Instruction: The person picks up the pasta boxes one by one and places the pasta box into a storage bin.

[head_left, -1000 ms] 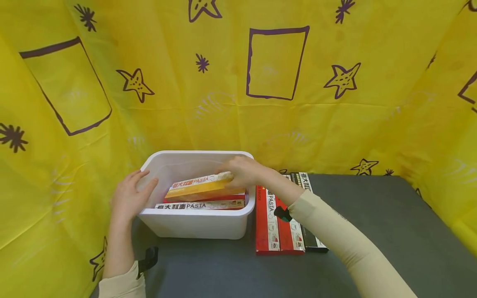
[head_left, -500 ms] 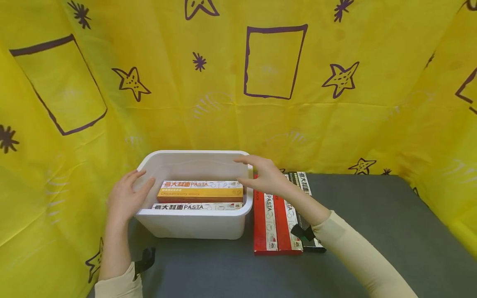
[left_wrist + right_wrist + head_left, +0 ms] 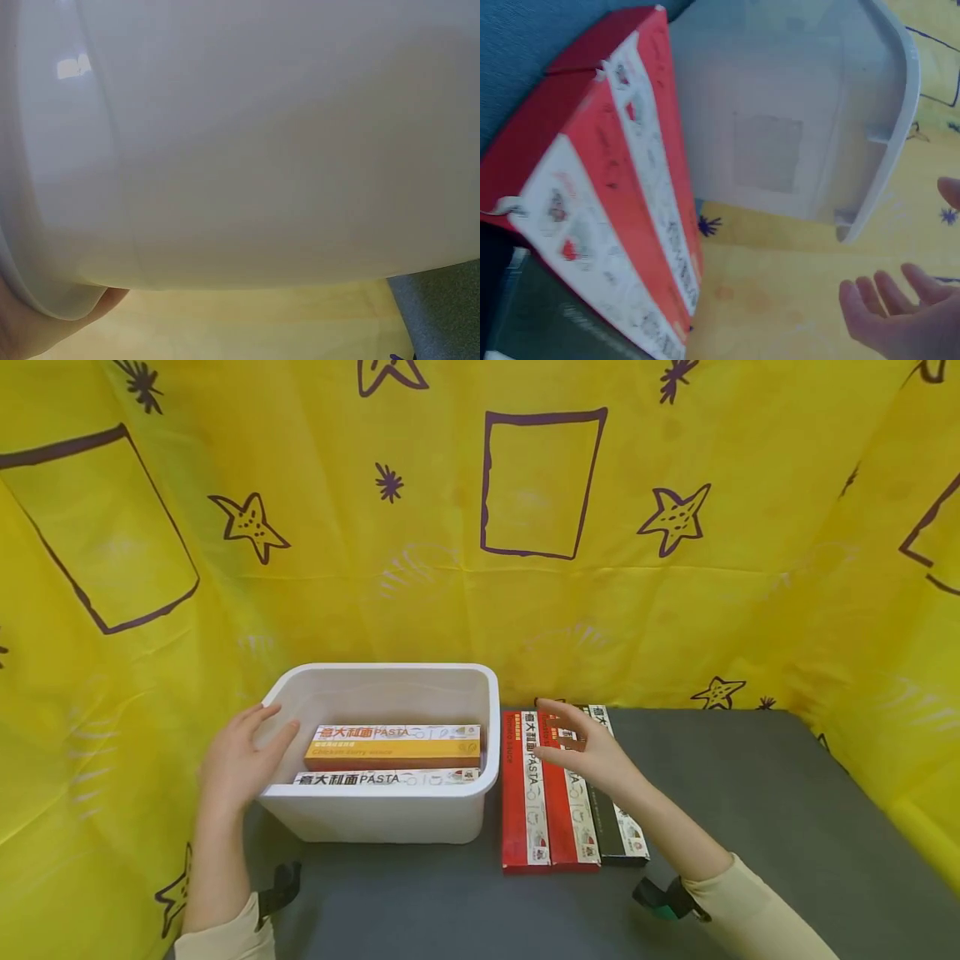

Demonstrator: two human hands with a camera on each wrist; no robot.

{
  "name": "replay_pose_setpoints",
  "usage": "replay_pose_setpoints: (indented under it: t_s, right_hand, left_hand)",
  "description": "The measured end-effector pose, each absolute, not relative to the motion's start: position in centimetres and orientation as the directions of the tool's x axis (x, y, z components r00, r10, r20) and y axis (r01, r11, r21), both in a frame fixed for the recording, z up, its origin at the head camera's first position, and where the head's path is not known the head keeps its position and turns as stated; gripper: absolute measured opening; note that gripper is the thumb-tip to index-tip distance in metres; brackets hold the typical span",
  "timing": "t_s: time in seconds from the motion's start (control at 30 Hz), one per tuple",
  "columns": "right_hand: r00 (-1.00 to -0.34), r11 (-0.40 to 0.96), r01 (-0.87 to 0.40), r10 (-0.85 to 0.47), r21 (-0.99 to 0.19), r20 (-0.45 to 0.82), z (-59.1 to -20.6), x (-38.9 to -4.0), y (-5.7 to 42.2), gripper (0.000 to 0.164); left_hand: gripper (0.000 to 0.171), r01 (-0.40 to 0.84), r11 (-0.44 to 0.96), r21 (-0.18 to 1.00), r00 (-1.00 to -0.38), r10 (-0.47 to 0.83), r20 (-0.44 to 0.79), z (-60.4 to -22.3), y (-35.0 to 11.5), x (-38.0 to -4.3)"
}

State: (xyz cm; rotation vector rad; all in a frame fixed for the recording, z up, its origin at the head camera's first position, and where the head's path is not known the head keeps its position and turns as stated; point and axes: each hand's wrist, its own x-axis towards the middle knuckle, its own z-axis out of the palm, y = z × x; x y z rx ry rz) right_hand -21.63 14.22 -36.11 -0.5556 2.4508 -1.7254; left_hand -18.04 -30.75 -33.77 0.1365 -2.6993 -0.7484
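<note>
A white plastic bin [image 3: 375,818] stands at left. Inside lie a yellow pasta box [image 3: 393,749] and, in front of it, another pasta box [image 3: 390,777], its lower part hidden by the front wall. My left hand [image 3: 240,756] rests at the bin's left rim, fingers loosely extended; the left wrist view shows the hand [image 3: 30,330] against the rim from outside. Over the row of pasta boxes right of the bin hovers my right hand [image 3: 592,756], fingers spread and holding nothing. Beneath it are two red pasta boxes, one [image 3: 517,793] beside the other [image 3: 573,831], and a black pasta box [image 3: 621,827].
A dark grey tabletop [image 3: 405,902] carries everything. Yellow cloth [image 3: 420,610] printed with stars and frames hangs behind and at both sides. The red boxes lie close along the bin's right wall [image 3: 712,112].
My right hand has let go of the yellow pasta box inside the bin, where it now lies level. That hand has moved right, over the red boxes. The left hand keeps its place at the rim.
</note>
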Motion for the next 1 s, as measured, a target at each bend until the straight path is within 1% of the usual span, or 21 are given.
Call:
replay_pose_setpoints:
  t_s: [0.23, 0.47, 0.77, 1.0]
  right_hand:
    - [-0.963, 0.27, -0.133, -0.264, -0.954, 0.06, -38.3, -19.5, 16.9, 0.073]
    - [-0.98, 0.285, -0.107, -0.19, -0.953, 0.053, -40.4, -18.0, 19.0, 0.071]
    - [-0.993, 0.326, -0.023, -0.12, -0.945, -0.018, -42.9, -17.2, 21.0, 0.071]
    - [-0.994, 0.343, 0.005, -0.103, -0.939, -0.042, -43.9, -16.9, 21.9, 0.077]
  left_hand:
    - [0.063, -0.012, 0.866, 0.5, -0.942, -0.178, 0.285, -33.7, -30.7, -18.1]
    - [0.062, -0.011, 0.865, 0.501, -0.94, -0.18, 0.289, -33.6, -30.6, -18.0]
    - [0.063, -0.013, 0.868, 0.497, -0.94, -0.18, 0.29, -33.7, -30.7, -18.0]
    - [0.063, -0.012, 0.869, 0.495, -0.941, -0.178, 0.288, -33.8, -30.8, -18.1]
